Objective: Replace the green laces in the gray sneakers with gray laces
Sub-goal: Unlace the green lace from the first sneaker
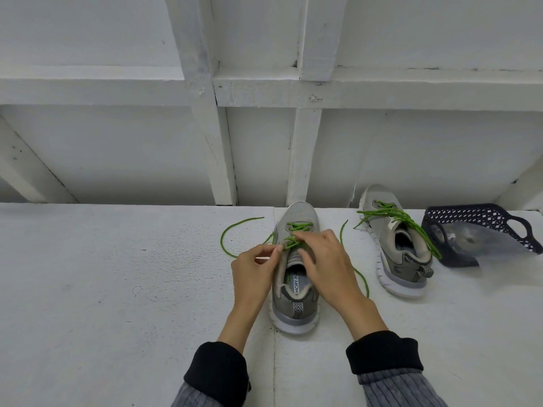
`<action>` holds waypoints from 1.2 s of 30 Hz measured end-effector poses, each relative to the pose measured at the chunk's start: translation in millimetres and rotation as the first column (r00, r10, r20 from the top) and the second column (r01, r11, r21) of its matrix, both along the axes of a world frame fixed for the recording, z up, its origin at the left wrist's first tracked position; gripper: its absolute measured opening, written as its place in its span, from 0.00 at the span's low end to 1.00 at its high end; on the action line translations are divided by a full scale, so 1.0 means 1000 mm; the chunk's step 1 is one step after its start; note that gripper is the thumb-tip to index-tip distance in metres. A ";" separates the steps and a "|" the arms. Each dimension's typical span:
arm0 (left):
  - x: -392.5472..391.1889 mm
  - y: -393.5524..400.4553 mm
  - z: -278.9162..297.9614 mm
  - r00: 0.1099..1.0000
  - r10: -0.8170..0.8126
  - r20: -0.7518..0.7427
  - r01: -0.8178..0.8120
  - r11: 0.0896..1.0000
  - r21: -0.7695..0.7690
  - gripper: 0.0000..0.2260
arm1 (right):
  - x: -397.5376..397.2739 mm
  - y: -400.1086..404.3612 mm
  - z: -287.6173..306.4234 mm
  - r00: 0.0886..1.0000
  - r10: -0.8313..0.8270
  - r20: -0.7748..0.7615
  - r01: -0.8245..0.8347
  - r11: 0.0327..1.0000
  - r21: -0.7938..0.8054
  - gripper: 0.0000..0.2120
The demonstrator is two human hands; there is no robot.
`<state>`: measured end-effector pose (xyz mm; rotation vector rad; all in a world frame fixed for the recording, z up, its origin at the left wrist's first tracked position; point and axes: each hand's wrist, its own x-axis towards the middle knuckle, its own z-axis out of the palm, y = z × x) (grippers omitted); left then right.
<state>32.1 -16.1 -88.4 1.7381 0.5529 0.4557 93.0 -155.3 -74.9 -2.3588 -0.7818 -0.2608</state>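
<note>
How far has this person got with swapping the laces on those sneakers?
Early on. Done: the upper eyelets of the near gray sneaker look unthreaded, with loose green lace ends trailing on the white table. In hand: the left hand and right hand pick at the remaining crossings. Left: the far gray sneaker remains green-laced. No gray laces show; the dark blue mesh basket holds a clear bag.

Two gray sneakers, a near sneaker and a far sneaker, are seen on one white bench, each threaded with one green lace. One dark basket and two hands are counted.
</note>
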 end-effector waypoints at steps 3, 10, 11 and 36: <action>-0.002 0.001 0.000 0.999 -0.036 -0.013 0.036 0.999 -0.012 0.03 | 0.003 0.001 -0.001 0.998 0.047 0.037 -0.044 0.996 -0.082 0.12; -0.005 0.001 0.000 0.999 -0.040 -0.001 0.040 0.998 -0.055 0.02 | 0.004 0.008 0.007 0.870 -0.222 -0.440 0.434 0.767 0.473 0.02; -0.006 0.001 0.000 0.999 -0.041 -0.001 0.040 0.997 -0.062 0.03 | 0.005 0.007 0.005 0.812 -0.258 -0.524 0.532 0.697 0.481 0.01; -0.004 0.001 -0.015 0.997 -0.078 -0.019 0.077 0.994 -0.077 0.07 | 0.005 -0.016 0.028 0.877 0.096 -0.472 0.325 0.604 0.727 0.07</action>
